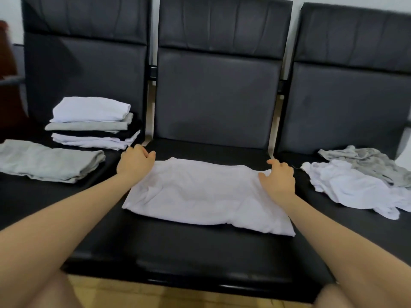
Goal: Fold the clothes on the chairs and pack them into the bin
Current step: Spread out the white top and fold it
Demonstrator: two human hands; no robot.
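A white garment (206, 194) lies flat, partly folded into a wide rectangle, on the seat of the middle black chair (200, 247). My left hand (135, 163) sits at the garment's far left corner with loosely curled fingers, and no cloth shows inside them. My right hand (278, 177) rests on the far right edge, thumb and fingers lying on the fabric. On the left chair, a stack of folded white, grey and black clothes (93, 123) stands behind a separate folded grey garment (49, 161). No bin is in view.
A crumpled white garment (353, 187) and a crumpled grey one (367, 163) lie on the right chair's seat. Three tall black backrests (218, 92) close off the far side. A strip of wooden floor (155, 294) shows below the seat's front edge.
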